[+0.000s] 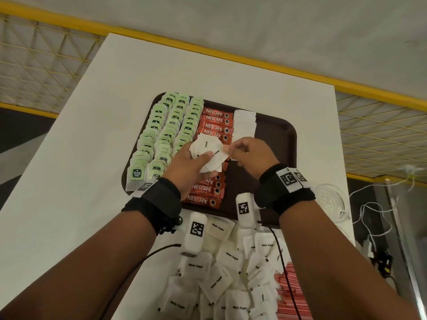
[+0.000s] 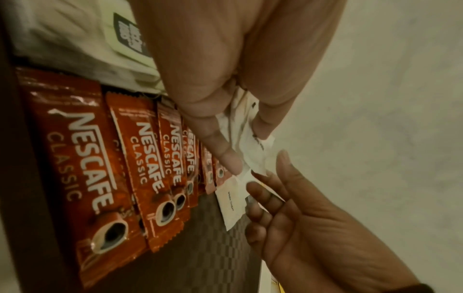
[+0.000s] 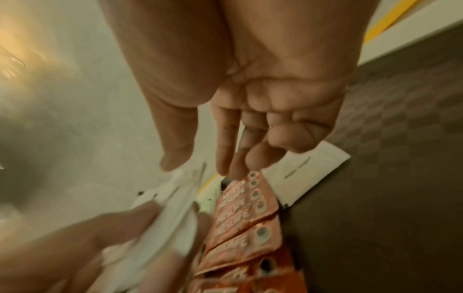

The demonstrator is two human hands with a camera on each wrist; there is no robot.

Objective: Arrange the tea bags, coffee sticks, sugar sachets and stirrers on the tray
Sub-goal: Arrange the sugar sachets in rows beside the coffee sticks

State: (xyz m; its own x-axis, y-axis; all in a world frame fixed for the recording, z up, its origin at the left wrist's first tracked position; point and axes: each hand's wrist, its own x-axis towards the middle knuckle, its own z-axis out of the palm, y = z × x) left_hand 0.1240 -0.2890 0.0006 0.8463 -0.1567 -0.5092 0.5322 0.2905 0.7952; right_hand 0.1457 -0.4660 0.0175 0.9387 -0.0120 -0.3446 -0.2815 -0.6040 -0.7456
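A brown tray [image 1: 272, 139] holds three columns of green tea bags [image 1: 166, 132], a column of red Nescafe coffee sticks [image 1: 215, 123] and a short column of white sugar sachets [image 1: 243, 122]. Above the coffee sticks my left hand [image 1: 198, 155] grips a fanned bunch of sugar sachets [image 1: 209, 148]. My right hand [image 1: 232, 147] meets it from the right, thumb and fingertips pinching the edge of one sachet in the bunch. In the left wrist view my right hand [image 2: 265, 174] closes on that sachet's corner. One sachet [image 3: 305, 172] lies flat on the tray beneath.
A heap of loose sugar sachets [image 1: 231, 273] lies on the white table in front of the tray, with pink stirrers [image 1: 288, 294] to its right. A clear glass dish [image 1: 332, 202] stands near the table's right edge. Cables hang off that side. The tray's right part is bare.
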